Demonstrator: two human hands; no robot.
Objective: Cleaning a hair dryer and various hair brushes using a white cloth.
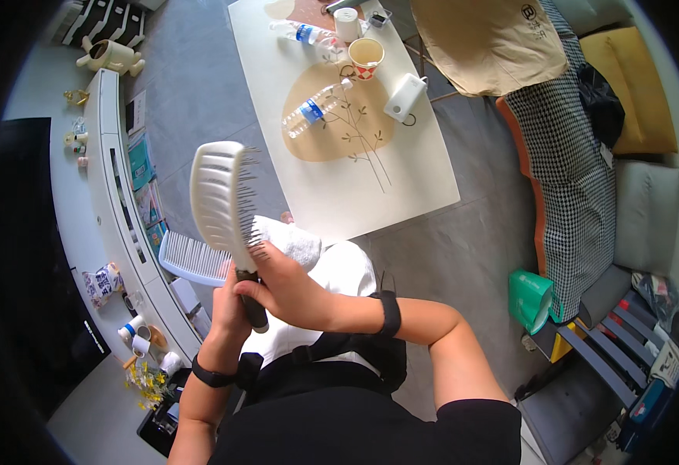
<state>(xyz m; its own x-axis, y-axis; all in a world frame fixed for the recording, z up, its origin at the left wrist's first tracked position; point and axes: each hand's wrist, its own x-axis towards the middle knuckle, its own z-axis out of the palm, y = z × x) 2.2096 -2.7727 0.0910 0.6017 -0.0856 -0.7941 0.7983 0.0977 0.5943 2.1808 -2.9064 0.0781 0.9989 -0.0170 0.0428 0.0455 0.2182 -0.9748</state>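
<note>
A white vented hairbrush [217,197] with a dark handle stands upright in front of me, its bristles facing right. Around its neck and handle my right hand [287,290] is closed. Close against it on the left, my left hand [229,308] holds a light-blue wide-toothed comb [194,258], which points left behind the brush; the comb's grip end is hidden by the hand and brush. A white towel [290,241] lies over my lap below the brush. Both wrists wear black straps.
Ahead, a white table [328,197] bears plastic bottles [310,110], a paper cup [366,55], a tissue roll [346,24] and a white power bank [405,97]. A long white cabinet [107,174] runs along the left. To the right are a houndstooth-covered sofa [572,180] and a green bag [530,299].
</note>
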